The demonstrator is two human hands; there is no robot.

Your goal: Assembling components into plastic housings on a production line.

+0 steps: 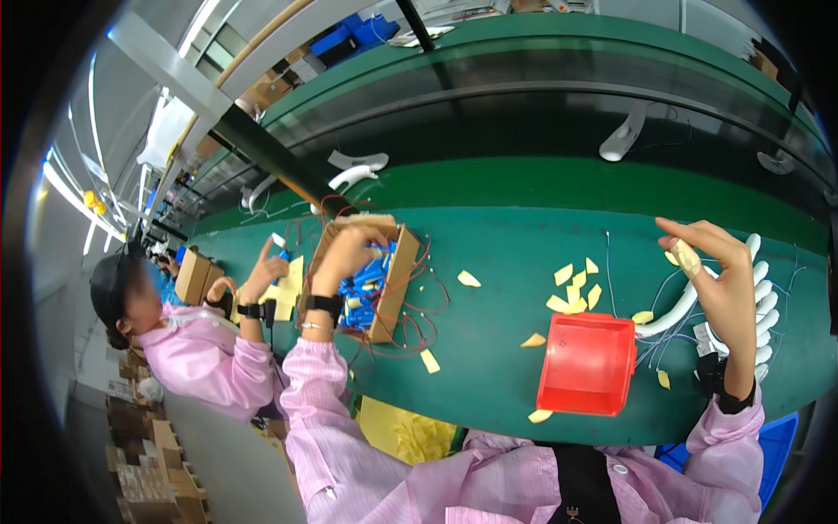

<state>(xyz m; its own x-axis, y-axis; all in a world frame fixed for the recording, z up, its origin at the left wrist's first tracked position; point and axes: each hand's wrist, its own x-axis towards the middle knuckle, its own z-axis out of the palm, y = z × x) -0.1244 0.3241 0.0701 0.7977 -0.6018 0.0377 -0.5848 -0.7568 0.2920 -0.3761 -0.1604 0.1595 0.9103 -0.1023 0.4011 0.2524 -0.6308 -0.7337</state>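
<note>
My left hand [347,255] reaches into an open cardboard box [397,288] of blue wrapped battery packs [367,288] with thin red wires. Its fingers curl down among the packs and the tips are hidden. My right hand [720,262] is raised at the right over the bench. Its fingers are stretched out, and a pale yellow piece [688,258] lies against the thumb. Beneath and beside this hand lie several curved white plastic handles [676,313] with thin wires. A red plastic bin [585,367] stands between my arms, near the bench edge.
Yellow paper pieces [469,279] are scattered over the green bench [489,349]. Red wires trail right of the box. A person in pink [205,358] works at the left. White parts [624,135] sit on the dark strip behind. A blue container [777,458] stands below at the right.
</note>
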